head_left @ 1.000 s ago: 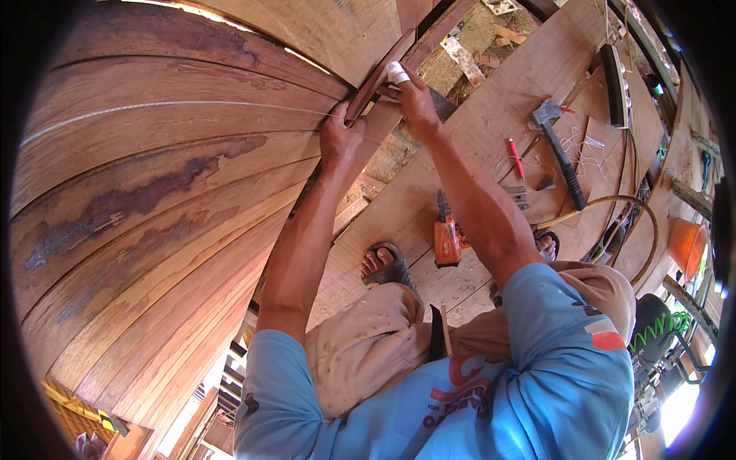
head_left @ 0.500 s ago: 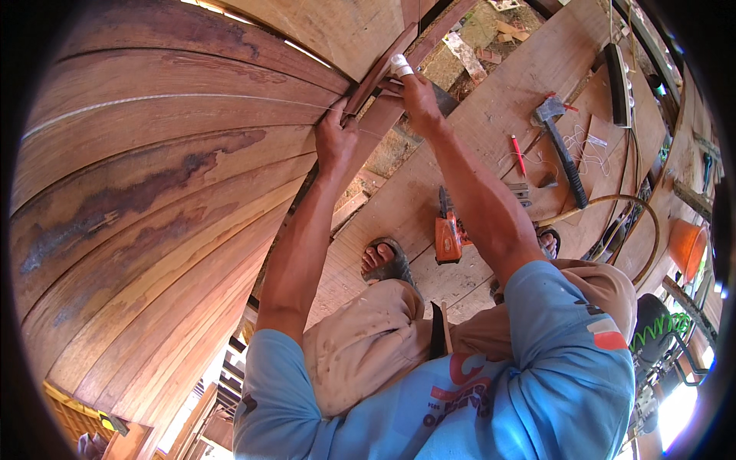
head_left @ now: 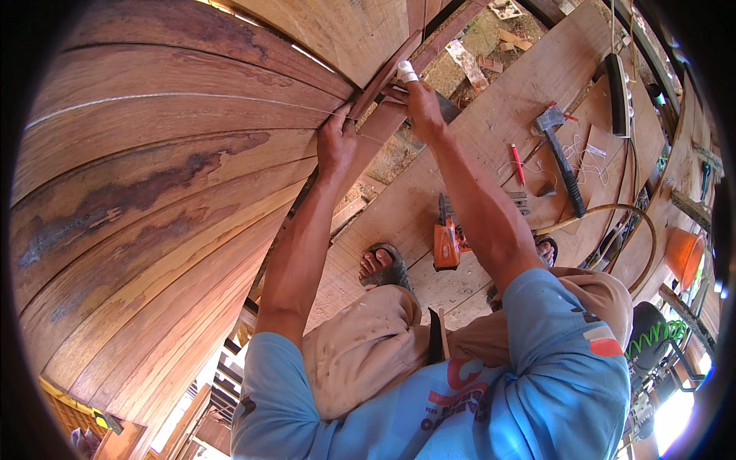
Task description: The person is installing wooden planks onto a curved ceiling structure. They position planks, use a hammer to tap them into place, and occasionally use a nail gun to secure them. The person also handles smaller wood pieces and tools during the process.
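Observation:
A narrow reddish-brown wooden strip (head_left: 387,73) runs along the edge of a curved wall of planks (head_left: 153,176). My left hand (head_left: 336,144) is closed at the strip's lower end, against the plank edge; its fingertips are partly hidden. A pale string (head_left: 192,96) stretches across the planks to this hand. Farther up, my right hand (head_left: 423,107) is closed beside the strip, with white wrapping (head_left: 406,71) on one finger. What its fingers grip is hidden behind the hand. A dark flat piece (head_left: 447,109) shows just right of it.
On the board floor (head_left: 491,146) lie a hammer-like tool with a black handle (head_left: 563,161), a red pencil (head_left: 517,164), loose string (head_left: 590,165) and an orange power tool (head_left: 446,244). A hose (head_left: 652,238) curves toward an orange container (head_left: 684,255) at the right. Gaps open between the boards.
The whole view has shifted slightly. Both hands stay at nearly the same places by the wooden strip, and nothing has visibly been let go or picked up.

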